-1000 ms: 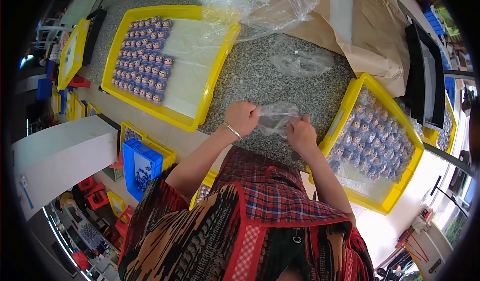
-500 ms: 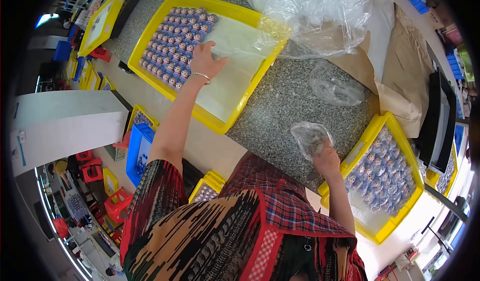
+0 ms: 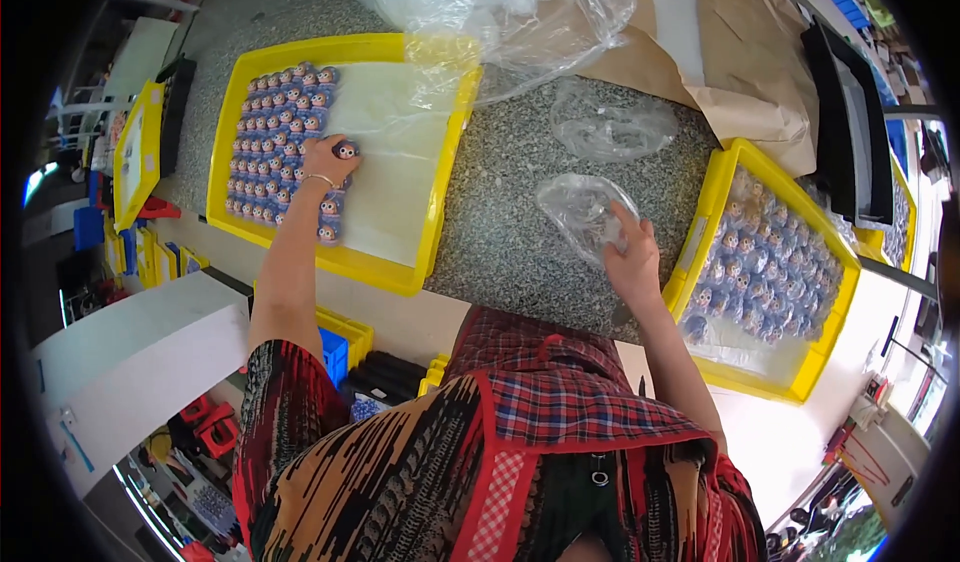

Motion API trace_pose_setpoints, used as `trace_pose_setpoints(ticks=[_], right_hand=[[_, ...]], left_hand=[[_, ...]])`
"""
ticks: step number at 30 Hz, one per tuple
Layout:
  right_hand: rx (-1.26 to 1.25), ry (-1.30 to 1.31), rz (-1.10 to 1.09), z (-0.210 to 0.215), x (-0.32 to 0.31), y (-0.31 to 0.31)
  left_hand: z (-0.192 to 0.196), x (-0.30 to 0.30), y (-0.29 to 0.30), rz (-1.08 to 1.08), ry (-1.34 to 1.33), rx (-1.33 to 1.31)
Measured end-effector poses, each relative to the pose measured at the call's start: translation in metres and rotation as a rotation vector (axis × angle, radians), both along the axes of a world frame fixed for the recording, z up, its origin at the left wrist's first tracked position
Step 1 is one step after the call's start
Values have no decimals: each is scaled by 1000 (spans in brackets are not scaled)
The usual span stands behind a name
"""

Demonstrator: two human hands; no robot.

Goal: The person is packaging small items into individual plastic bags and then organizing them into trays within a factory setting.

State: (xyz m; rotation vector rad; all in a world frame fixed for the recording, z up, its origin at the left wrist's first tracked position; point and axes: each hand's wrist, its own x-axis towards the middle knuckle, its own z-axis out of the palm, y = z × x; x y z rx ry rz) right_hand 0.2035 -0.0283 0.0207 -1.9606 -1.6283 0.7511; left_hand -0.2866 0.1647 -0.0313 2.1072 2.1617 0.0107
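My left hand reaches into the yellow tray on the left and holds a small toy figure head at the edge of the rows of similar figure heads. Half of that tray is bare, lined with clear film. My right hand rests on the speckled table and grips a small crumpled clear plastic bag, right beside a second yellow tray filled with bagged figure heads.
Another empty clear bag lies on the table further out. A large clear plastic sheet and brown paper cover the far side. Black trays stand at right; more yellow trays and bins at left.
My left hand went from the bag at the centre out to the left tray and now holds a figure head at the rows' edge. My right hand kept the empty bag, shifting right.
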Motion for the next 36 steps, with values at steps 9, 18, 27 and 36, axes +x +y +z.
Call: trace_pose_setpoints(ticks=[9, 18, 27, 36], right_hand=[[-288, -69, 10, 5, -6, 10], [-110, 158, 137, -4, -41, -2], [-27, 405, 96, 6, -4, -34], [-4, 232, 82, -30, 17, -99]], left_hand=[[154, 229, -102, -212, -1693, -407], [47, 313, -140, -21, -1100, -369], [18, 351, -169, -271, -291, -82], [38, 260, -221, -326, -1004, -96]])
